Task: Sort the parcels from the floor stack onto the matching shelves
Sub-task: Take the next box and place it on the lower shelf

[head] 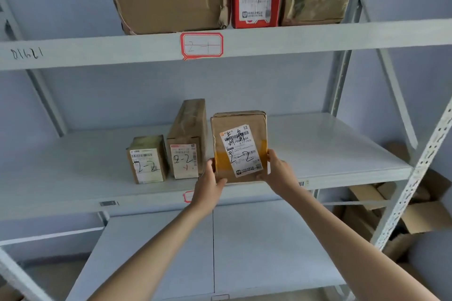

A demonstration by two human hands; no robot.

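Left hand (209, 179) grips the lower left corner of the brown parcel (238, 146), right hand (274, 168) grips its lower right edge, thumbs on the front. Parcel stands upright on the middle shelf (330, 154), label reading 2-2 facing out, just right of the tall 2-2 box (187, 146) and the small 2-2 box (147, 159). Upper shelf tag (201, 45) reads 2-1, so this looks like the matching shelf. To finish well: seat the base flat, slide it close beside the tall box without knocking it, keep label forward, then let go.
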